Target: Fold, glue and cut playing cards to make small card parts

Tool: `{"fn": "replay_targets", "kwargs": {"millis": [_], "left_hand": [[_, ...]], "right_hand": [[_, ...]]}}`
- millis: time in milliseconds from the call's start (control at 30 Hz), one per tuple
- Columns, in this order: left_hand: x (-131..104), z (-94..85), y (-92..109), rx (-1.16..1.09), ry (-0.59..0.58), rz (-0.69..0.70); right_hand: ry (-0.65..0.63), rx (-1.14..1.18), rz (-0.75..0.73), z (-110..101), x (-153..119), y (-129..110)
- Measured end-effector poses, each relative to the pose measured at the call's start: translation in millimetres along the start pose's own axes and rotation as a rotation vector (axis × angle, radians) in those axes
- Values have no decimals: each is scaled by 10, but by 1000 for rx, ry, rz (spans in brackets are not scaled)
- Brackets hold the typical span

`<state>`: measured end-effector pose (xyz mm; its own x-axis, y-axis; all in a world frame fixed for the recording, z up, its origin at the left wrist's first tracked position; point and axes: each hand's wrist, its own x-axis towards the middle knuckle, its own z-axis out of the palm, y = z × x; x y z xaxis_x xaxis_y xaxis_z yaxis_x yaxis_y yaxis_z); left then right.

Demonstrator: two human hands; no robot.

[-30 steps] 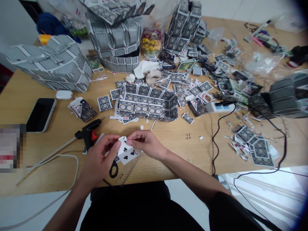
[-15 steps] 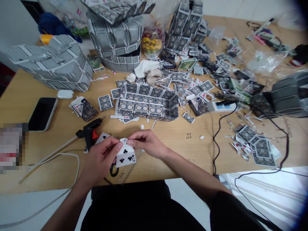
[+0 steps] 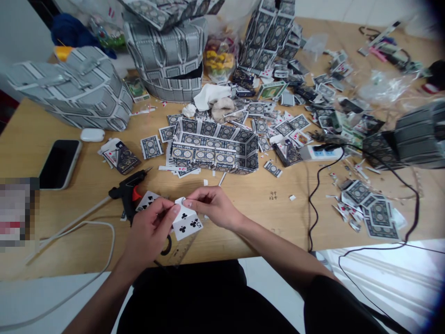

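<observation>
Between both hands is a playing card [image 3: 187,226], the five of clubs, its face toward me and its upper part bent. My left hand [image 3: 150,230] pinches its upper left edge. The fingertips of my right hand [image 3: 212,207] are closed on the top edge, where the card curls. Partly under my left hand lies another card with spades [image 3: 147,199]. A black glue gun [image 3: 128,191] with an orange trigger rests just beyond that hand. Below the held card are a clear ruler [image 3: 183,249] and a black loop handle [image 3: 167,246], mostly covered.
An open box made of folded cards [image 3: 205,158] stands beyond my hands. Woven card baskets [image 3: 86,93] stand at the back left. A phone [image 3: 60,163] lies left, a power strip [image 3: 321,152] right, with a black cable [image 3: 314,185] trailing down. Loose cards [image 3: 377,213] lie right.
The five of clubs has tilted and shifted slightly right, its lower end swinging outward. My left hand has moved a little right; both hands keep their pinch.
</observation>
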<state>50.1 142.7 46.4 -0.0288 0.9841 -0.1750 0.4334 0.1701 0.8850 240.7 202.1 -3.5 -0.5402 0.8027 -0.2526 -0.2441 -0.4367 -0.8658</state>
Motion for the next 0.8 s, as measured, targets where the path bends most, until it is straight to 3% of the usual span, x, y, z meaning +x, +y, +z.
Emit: {"fn": "replay_targets", "kwargs": {"millis": [267,800], "left_hand": [[-3,33,-51,46,36,1],[37,24,-205,21,-34,14]], "right_hand": [[3,-25,-8,0,-6,-6],[16,-72,-20,22,-3,53]]}}
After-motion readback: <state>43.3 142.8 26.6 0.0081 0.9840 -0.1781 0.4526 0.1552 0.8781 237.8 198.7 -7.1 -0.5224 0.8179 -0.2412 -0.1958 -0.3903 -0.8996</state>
